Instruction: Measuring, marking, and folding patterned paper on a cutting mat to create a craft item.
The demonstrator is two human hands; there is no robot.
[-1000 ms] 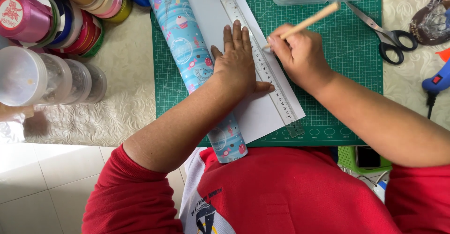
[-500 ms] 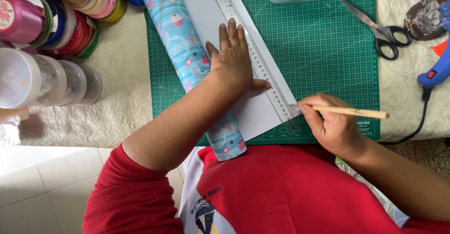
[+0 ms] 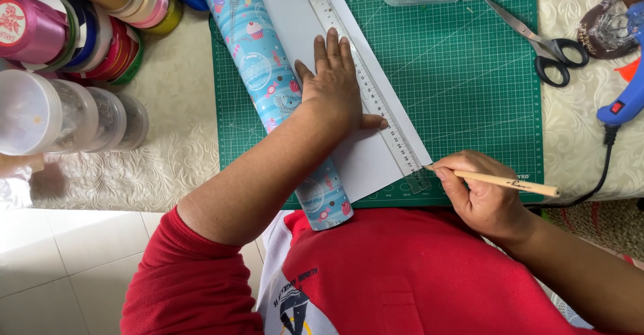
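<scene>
The left hand (image 3: pixel 333 92) lies flat, fingers (image 3: pixel 332 50) spread and released, pressing down a smooth white sheet of paper (image 3: pixel 305 20) and touching the edge of a long clear plastic ruler (image 3: pixel 369 90) that runs diagonally just right of those fingers. Just left of them lies a glossy blue roll of wrapping paper (image 3: pixel 261 73) printed with cupcakes and sweets, the sheet unrolling from it. All of this rests on a green gridded cutting mat (image 3: pixel 469 73) on a counter (image 3: pixel 174 154) covered with cream embossed cloth. The right hand (image 3: pixel 479 197) has its fingers clenched around a slim pale wooden pencil (image 3: pixel 503 182), its tip at the ruler's near end. Well beyond these fingers lie black-handled steel scissors (image 3: pixel 543 43) and, off the mat, a blue glue gun (image 3: pixel 624 93). Far left of the left hand's fingers sit shiny ribbon spools (image 3: pixel 80 20) and clear round plastic tubs (image 3: pixel 60 114).
</scene>
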